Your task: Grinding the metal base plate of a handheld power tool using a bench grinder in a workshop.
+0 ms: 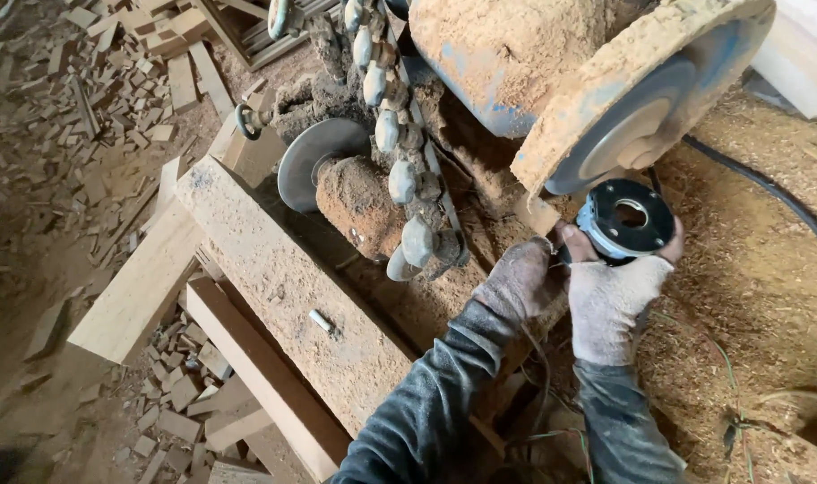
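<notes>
Right grip point(610, 300) closed around black round part point(628, 218), left grip point(519, 280) closed just beside it

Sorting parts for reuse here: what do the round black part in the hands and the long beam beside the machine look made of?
Round black part: apparently metal, black with a bright silvery rim. Long beam: pale raw wood, sawdust-coated.

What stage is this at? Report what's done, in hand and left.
Done: hard to tell; the sawdust-caked machine with its big dusty blue wheel stands idle-looking. In hand: both gloved hands, right hand and left hand, grip a round black-and-silver metal part below the wheel. Left: the part is not yet seated anywhere.
</notes>
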